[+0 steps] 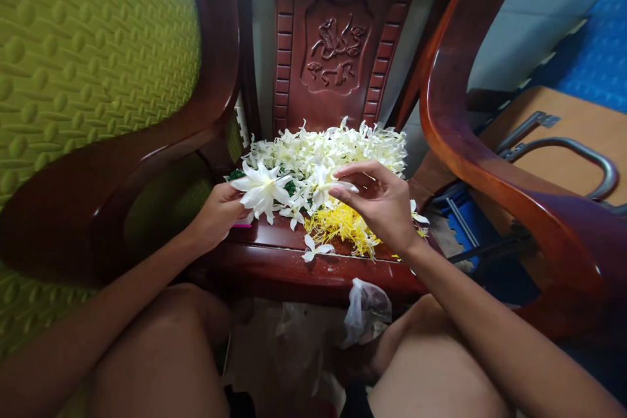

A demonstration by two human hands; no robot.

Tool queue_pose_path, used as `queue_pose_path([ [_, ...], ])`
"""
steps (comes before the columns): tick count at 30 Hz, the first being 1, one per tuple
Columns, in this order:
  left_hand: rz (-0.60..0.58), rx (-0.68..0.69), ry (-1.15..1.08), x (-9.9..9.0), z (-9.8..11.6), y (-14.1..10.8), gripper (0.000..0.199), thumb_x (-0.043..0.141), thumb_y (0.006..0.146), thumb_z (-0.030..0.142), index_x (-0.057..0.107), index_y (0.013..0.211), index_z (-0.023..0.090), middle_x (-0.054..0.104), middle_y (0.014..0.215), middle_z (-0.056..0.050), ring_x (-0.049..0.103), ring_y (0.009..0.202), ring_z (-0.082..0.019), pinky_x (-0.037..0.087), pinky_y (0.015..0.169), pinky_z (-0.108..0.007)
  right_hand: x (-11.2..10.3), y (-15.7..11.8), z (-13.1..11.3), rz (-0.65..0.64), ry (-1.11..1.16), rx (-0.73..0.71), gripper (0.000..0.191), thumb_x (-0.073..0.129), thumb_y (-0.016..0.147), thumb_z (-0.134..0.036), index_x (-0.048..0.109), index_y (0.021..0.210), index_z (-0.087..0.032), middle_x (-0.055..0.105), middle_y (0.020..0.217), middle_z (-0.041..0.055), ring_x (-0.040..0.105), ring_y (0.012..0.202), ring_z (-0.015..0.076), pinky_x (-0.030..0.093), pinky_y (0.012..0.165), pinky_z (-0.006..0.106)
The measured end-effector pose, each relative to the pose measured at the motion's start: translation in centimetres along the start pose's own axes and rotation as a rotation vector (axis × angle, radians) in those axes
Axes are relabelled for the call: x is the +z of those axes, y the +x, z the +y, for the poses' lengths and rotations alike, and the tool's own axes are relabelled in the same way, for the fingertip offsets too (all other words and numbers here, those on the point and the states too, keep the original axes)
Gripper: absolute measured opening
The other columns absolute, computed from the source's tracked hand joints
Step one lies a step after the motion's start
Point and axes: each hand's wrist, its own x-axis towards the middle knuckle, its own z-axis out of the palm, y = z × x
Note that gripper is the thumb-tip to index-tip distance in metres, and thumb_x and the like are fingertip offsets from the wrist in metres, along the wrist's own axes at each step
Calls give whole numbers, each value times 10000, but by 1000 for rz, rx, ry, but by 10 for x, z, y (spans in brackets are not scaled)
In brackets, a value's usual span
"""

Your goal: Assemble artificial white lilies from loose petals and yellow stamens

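Observation:
My left hand (226,209) is closed around the base of a white artificial flower (263,188) with layered petals and a pale yellow centre. To its right, my right hand (379,199) pinches a white petal piece (323,186) between thumb and fingers, apart from the flower. Behind both hands lies a big heap of white petal pieces (337,144). Below my right hand is a tangle of yellow stamens (345,227). One loose white petal piece (316,248) rests near the seat's front edge. Some green pieces (292,186) show partly behind the flower.
Everything lies on a dark red wooden chair seat (274,268) with a carved backrest (337,46) and curved armrests (470,124) on both sides. A clear plastic bag (365,310) hangs at the front edge. At right stands a folded wooden board (553,163) with metal legs.

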Motion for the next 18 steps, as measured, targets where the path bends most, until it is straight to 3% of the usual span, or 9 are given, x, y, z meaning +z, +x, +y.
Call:
queue_pose_path([
  [4,15,-51,20,1,3,0,179,698,494,196,537,437,144,436,488,29,319,476,-41,232,447,-181,3,1,-3,80,77,51,259,906,662,-207,739,851,-263,739,860,-40,723,830,119,621,761,230],
  [8,19,-53,25,0,1,-1,145,719,509,209,586,505,151,433,492,34,319,478,-51,238,450,-189,4,1,-8,115,67,64,256,931,631,-293,723,778,-269,699,731,-55,672,674,104,610,661,232],
  [12,13,-61,46,-3,-4,-2,160,761,536,236,656,612,143,534,574,9,408,511,-76,324,490,-214,6,-1,-9,86,187,104,226,899,689,-337,750,852,-286,704,728,-56,678,647,100,597,650,243],
  [18,-21,23,151,-7,-7,-3,109,708,578,232,665,601,135,530,559,21,401,518,-82,298,495,-210,24,-11,-14,20,419,241,165,874,730,-255,727,805,-249,735,686,-58,737,638,114,573,575,206],
])
